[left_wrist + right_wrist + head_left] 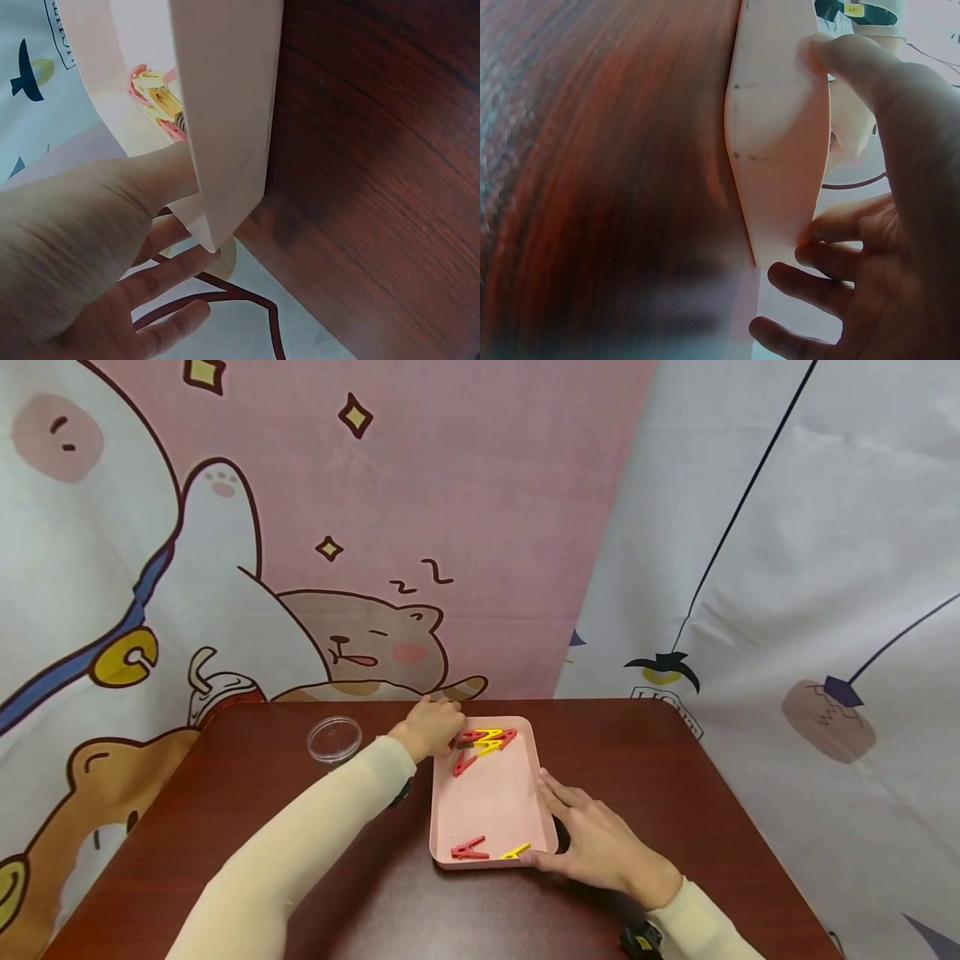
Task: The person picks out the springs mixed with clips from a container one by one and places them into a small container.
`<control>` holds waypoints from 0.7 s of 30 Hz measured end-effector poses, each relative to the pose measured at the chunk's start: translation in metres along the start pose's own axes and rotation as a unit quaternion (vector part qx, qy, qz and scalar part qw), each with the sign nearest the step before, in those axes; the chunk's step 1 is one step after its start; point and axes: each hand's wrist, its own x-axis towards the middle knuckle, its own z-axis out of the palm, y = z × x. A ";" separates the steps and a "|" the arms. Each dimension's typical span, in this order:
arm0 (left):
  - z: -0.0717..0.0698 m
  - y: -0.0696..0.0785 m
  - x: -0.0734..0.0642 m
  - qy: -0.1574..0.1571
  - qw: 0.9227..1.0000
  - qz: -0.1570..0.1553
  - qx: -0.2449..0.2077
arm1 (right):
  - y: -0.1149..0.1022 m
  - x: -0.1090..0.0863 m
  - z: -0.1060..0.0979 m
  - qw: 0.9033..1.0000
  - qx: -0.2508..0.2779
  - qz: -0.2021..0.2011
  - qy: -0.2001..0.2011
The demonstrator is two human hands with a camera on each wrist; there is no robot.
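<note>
A pink rectangular tray point(495, 810) lies on the table, its long side running away from me. Red and yellow plastic clothespins point(489, 745) are bunched at its far end. Near the front wall lie one red clothespin point(468, 850) and one yellow clothespin point(514, 852). My left hand point(429, 727) grips the far left corner; in the left wrist view the thumb is inside the tray wall point(229, 112) and the other fingers are outside. At the near right corner, my right hand point(600, 842) rests against the tray's outer wall point(776, 135) with spread, fairly straight fingers.
A clear round shallow dish point(334, 739) sits on the brown wooden table point(360, 877), left of the tray. Behind the table hangs a printed cloth point(480, 527). Dark devices point(641, 941) are strapped at the wrists.
</note>
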 end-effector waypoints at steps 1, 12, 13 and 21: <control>0.001 0.000 0.000 0.000 1.000 -0.001 0.000 | 0.000 0.000 0.000 1.000 0.000 -0.001 0.001; 0.004 -0.001 -0.001 0.010 1.000 -0.017 -0.003 | 0.001 -0.001 0.001 1.000 0.003 -0.005 0.008; 0.005 -0.001 0.000 0.010 1.000 -0.020 0.003 | 0.001 -0.001 0.001 1.000 0.003 -0.005 0.008; 0.005 -0.001 0.000 -0.013 0.999 -0.050 0.003 | 0.001 -0.001 0.000 1.000 0.003 -0.003 0.006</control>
